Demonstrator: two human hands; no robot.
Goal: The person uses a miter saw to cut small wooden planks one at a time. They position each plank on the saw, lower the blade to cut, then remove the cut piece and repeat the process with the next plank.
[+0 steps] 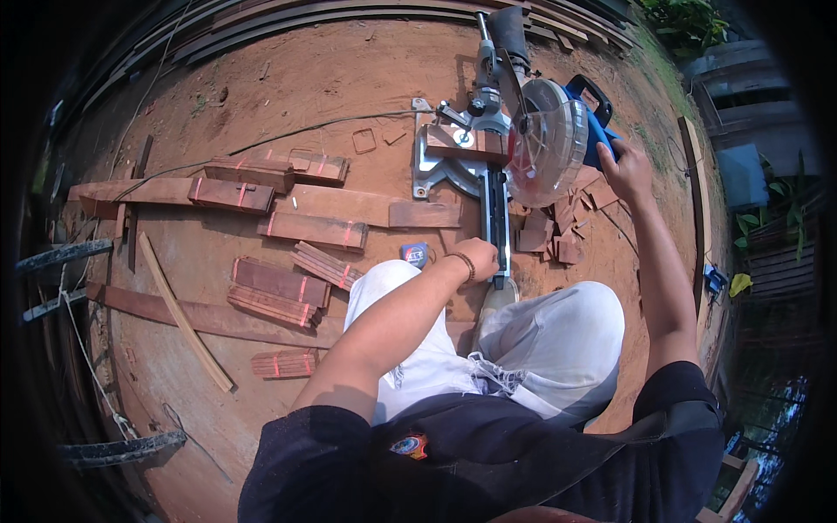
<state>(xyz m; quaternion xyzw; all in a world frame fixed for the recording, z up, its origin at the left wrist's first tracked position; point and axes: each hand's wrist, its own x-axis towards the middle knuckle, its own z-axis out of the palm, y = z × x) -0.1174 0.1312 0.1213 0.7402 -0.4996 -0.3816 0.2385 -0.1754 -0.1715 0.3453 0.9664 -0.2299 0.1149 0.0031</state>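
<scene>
A mitre saw (493, 187) with a blue body and a clear round blade guard (547, 144) stands on the ground in front of me. My right hand (626, 170) is closed around its blue handle (602, 139), off to the right of the guard. A short brown wood block (442, 141) lies across the saw's base against the fence. My left hand (478, 260) is closed in a fist beside the near end of the saw's slotted table arm; what its fingers hold, if anything, is hidden. Beside this hand lies a blue tape measure (415, 254).
Red-banded bundles of wood strips (277, 288) and long planks (144, 190) cover the ground to the left. Offcuts (536, 234) are piled right of the saw. A dark cable (288, 132) runs left from the saw. Stacked boards (261, 30) line the back.
</scene>
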